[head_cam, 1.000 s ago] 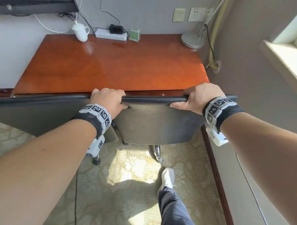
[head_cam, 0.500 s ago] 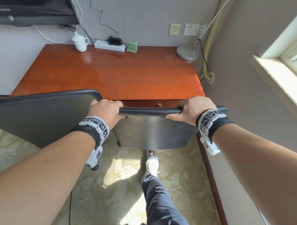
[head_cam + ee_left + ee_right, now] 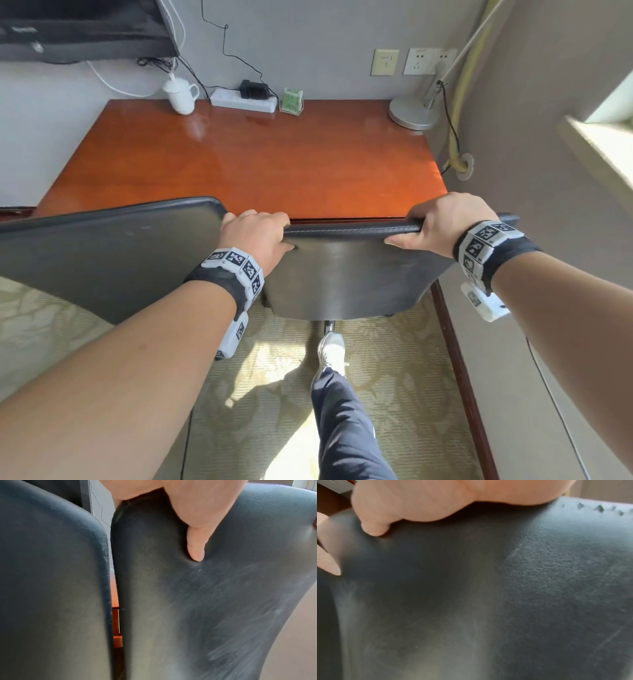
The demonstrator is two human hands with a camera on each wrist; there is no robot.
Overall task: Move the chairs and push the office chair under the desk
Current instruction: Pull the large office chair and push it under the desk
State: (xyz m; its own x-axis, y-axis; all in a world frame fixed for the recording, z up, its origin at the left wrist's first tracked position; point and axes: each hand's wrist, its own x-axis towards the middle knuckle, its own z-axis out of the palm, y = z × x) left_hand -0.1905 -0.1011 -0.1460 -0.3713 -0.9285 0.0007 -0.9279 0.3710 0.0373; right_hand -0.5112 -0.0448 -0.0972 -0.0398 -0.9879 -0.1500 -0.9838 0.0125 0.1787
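A dark grey office chair [image 3: 346, 270] stands with its backrest top at the front edge of the reddish wooden desk [image 3: 260, 161]. My left hand [image 3: 255, 236] grips the backrest's top left corner, thumb pressed into the back [image 3: 195, 547]. My right hand [image 3: 442, 222] grips the top right, thumb on the leather [image 3: 373, 524]. A second dark chair back [image 3: 109, 253] stands just to the left, nearly touching the first [image 3: 51, 588]. The seat and wheels are hidden.
On the desk's far edge sit a white mug [image 3: 181, 94], a power strip [image 3: 243, 99], a green box [image 3: 292, 100] and a lamp base [image 3: 412, 111]. A wall [image 3: 548, 171] runs close on the right. My foot [image 3: 330, 349] is on the patterned carpet behind the chair.
The chair I hold has rolled forward again after being drawn back half a second ago; its backrest top now meets the desk's front edge. The left chair back stands further out than it.
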